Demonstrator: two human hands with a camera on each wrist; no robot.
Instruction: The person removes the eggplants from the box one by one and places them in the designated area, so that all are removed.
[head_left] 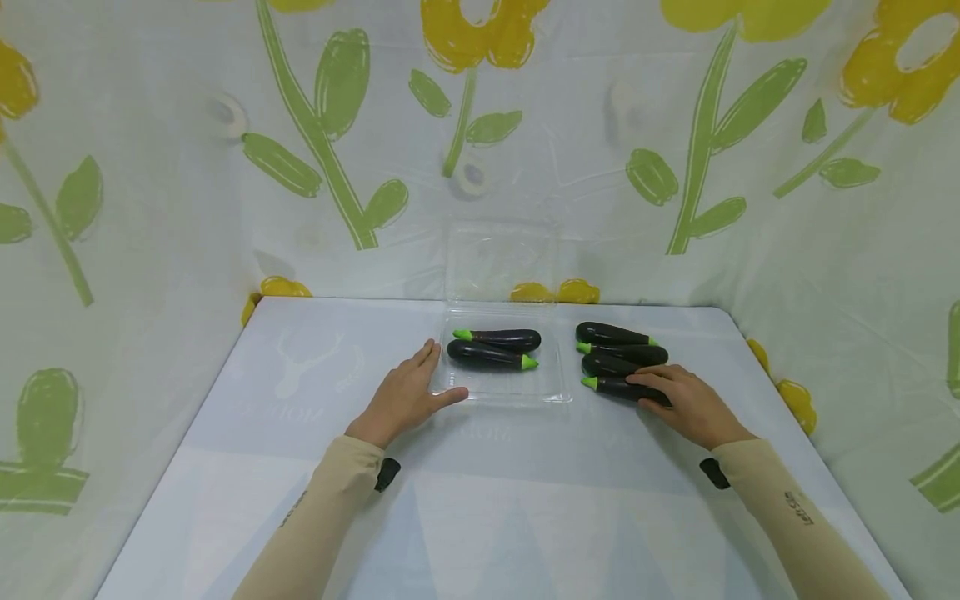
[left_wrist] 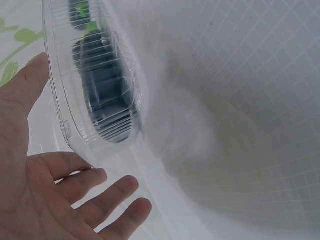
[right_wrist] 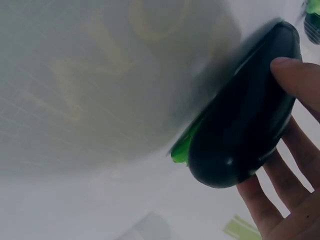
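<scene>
A clear plastic clamshell box [head_left: 551,371] lies with its lid [head_left: 502,258] raised at the back. Inside, side by side, are two dark eggplants, one at the back [head_left: 506,339] and one in front [head_left: 483,355]. My left hand [head_left: 405,396] rests at the box's left front corner, thumb and fingers spread; the left wrist view has the box wall [left_wrist: 62,105] against them. Several more eggplants [head_left: 611,334] lie in a row right of the box. My right hand [head_left: 693,408] grips the nearest eggplant [head_left: 618,387], thumb on one side and fingers on the other in the right wrist view.
The white table [head_left: 300,433] has faint printed patterns and its back edge meets a hanging flowered curtain [head_left: 555,150]. Curtain also borders the table at left and right.
</scene>
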